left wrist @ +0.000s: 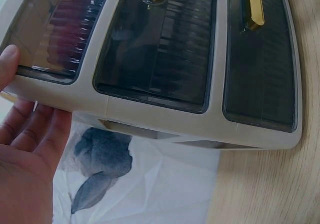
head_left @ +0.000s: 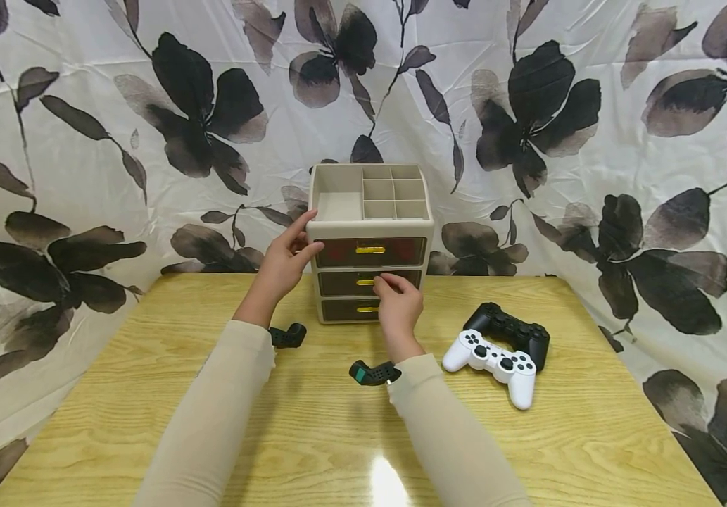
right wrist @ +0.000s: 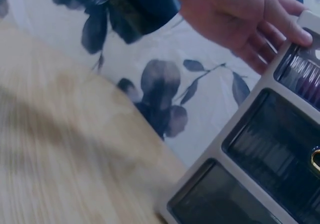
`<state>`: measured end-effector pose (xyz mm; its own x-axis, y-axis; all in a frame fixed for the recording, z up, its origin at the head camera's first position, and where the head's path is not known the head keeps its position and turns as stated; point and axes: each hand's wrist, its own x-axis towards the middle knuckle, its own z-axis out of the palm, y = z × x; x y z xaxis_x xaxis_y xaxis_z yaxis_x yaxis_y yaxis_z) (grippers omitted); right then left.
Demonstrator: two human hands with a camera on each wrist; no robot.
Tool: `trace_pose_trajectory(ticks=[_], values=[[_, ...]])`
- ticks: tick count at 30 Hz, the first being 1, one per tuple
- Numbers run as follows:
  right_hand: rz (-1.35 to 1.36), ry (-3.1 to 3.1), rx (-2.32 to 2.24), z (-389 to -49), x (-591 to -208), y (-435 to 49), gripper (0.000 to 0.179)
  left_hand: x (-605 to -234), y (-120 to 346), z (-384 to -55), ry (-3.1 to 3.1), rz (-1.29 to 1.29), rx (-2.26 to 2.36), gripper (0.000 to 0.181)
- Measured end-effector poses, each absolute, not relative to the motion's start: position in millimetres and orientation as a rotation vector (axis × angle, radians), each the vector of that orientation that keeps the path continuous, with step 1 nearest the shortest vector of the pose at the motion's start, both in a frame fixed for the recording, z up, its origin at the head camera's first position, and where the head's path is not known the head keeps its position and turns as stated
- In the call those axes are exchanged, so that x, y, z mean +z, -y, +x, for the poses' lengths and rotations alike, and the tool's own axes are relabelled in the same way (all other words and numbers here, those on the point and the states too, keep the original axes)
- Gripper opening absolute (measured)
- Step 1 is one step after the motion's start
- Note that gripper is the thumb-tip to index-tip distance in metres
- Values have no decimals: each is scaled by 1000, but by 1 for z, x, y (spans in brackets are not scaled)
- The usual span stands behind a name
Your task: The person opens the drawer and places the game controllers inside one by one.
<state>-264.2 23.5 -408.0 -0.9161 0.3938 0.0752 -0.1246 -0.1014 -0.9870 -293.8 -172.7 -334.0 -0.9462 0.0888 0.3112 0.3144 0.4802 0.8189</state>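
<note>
A cream desktop drawer organizer [head_left: 369, 227] stands at the back of the table, with three dark see-through drawers and gold handles. My left hand [head_left: 283, 264] holds its upper left edge; the left wrist view shows the thumb [left wrist: 9, 61] on the front and the other fingers along the side. At the middle drawer [head_left: 338, 283], my right hand [head_left: 399, 308] pinches the gold handle [head_left: 365, 282] between thumb and forefinger. All three drawers look closed. The right wrist view shows the left hand [right wrist: 240, 21] at the organizer's corner, while my right hand is outside that view.
To the right on the wooden table [head_left: 167, 394] lie a white game controller [head_left: 492, 362] and a black game controller [head_left: 528, 338], touching each other. Open compartments [head_left: 395, 190] form the organizer's top. Behind the table hangs a flower-patterned cloth [head_left: 401, 91].
</note>
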Motion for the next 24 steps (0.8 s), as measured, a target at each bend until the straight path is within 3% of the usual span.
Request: trace_pose_trajectory(ticks=[24], values=[[-371,1736,2208,-257,-402,-21,11,-333,173,-293,2500,-364,-1439,60]])
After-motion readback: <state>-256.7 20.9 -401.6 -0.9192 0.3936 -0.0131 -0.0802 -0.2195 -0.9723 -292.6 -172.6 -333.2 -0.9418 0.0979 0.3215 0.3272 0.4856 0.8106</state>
